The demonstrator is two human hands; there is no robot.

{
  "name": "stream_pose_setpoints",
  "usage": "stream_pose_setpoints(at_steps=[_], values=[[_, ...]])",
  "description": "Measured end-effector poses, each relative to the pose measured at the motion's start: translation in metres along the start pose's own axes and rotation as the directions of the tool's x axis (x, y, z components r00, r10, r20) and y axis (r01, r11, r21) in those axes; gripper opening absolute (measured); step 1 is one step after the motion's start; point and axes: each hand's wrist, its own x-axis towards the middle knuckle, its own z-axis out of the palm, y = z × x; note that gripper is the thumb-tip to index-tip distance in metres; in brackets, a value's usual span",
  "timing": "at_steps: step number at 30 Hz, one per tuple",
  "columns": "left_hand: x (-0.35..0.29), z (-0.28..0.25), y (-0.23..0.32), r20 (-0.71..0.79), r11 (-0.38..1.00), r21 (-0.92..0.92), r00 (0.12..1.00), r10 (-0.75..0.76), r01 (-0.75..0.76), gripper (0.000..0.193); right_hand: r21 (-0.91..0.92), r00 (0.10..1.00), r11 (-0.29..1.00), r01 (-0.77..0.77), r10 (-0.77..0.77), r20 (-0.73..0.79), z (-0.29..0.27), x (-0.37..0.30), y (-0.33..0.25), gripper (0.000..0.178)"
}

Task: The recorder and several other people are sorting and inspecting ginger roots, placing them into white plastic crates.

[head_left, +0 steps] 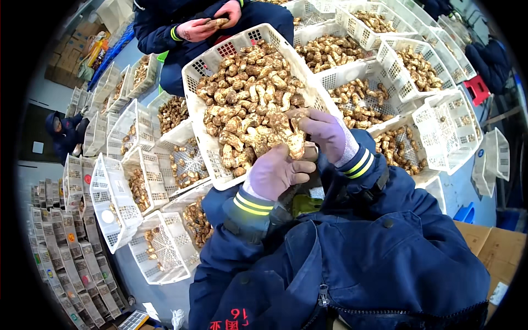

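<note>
A large white plastic crate (195, 110) stands before me, heaped with pale and brown thick-stemmed mushrooms (256, 91) that look like matsutake. Over its near right corner, both my hands, in lavender-grey gloves, are closed about one stout mushroom (296, 144). My left hand (273, 174) grips its lower part with thumb and curled fingers. From the right, my right hand (325, 132) pinches its upper part with the fingertips. The gloved fingers hide some of the mushroom.
Across the crate a co-worker's hands (206, 26) hold a mushroom. More crates of mushrooms (357, 104) crowd the right, and others (146, 181) stand at left. Stacked crates (71, 247) line the lower left. A cardboard box (495, 247) and red stool (476, 89) are at right.
</note>
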Motion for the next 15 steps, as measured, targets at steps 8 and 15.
stream_pose_setpoints(at_steps=[8, 15], values=[[0.005, 0.003, 0.005, -0.348, 0.748, 0.659, 0.847, 0.401, -0.083, 0.024, -0.071, 0.982, 0.98, -0.189, 0.189, -0.002, 0.002, -0.01, -0.003, 0.024], [0.01, 0.009, -0.007, -0.133, 0.164, 0.986, 0.616, 0.777, 0.005, 0.039, 0.217, 0.88, 0.853, -0.475, 0.454, 0.14, 0.016, -0.005, -0.043, 0.016]])
